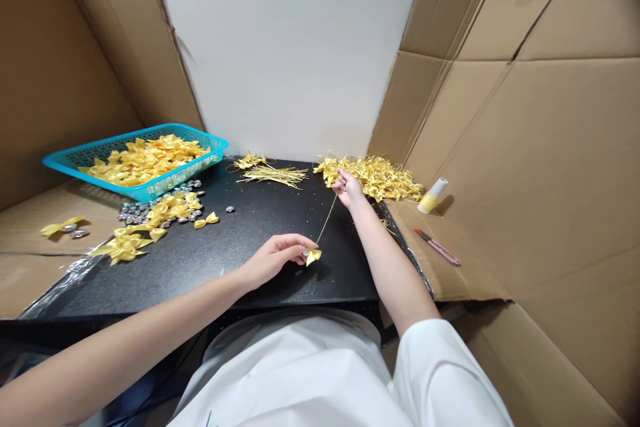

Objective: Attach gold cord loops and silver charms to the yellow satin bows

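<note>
My left hand is closed on a small yellow ribbon bow just above the black tabletop, with a shiny silvery piece at the fingertips. A thin gold cord runs up from the bow, stretched straight. Its far end is pinched in my right hand, which is raised farther back, in front of a heap of yellow bows with gold cords. A loose bundle of gold cords lies to the left of my right hand.
At the back left, a blue basket holds many yellow bows. Beside it lie silvery gem-like pieces and more bows. On the right cardboard are a yellow-white thread spool and a pink cutter knife. Cardboard walls stand on both sides.
</note>
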Available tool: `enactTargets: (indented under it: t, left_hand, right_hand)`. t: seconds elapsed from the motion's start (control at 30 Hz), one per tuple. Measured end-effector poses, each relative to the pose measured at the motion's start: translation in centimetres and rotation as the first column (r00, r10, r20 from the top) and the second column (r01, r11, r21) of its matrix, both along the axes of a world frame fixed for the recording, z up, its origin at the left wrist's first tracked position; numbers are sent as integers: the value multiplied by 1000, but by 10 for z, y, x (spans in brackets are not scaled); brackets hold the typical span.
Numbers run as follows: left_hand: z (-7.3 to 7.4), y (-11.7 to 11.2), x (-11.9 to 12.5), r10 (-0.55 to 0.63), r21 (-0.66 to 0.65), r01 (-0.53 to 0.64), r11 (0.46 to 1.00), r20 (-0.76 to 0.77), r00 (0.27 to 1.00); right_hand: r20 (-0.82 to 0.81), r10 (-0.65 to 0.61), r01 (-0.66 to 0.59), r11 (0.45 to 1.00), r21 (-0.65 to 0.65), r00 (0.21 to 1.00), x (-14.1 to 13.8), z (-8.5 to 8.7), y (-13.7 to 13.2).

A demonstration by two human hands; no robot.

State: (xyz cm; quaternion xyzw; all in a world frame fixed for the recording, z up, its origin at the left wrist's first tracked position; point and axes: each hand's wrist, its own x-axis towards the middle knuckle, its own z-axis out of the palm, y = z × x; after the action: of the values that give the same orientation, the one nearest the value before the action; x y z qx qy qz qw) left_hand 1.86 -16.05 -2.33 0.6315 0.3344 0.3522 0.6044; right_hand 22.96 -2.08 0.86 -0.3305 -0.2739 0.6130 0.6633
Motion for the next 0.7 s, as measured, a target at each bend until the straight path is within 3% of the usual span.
enactTargets:
  t: [0.4,0.7]
  left_hand:
    - [1,-3,-1,-43,-83,38,996,-58,997]
    - [3,-4,0,-39,-51,33,998,-111,993]
  right_hand:
    - [2,-3,3,1000,-9,1000,0,-7,-3]
    - [20,-3,4,999,-36,1000,2,-14,0]
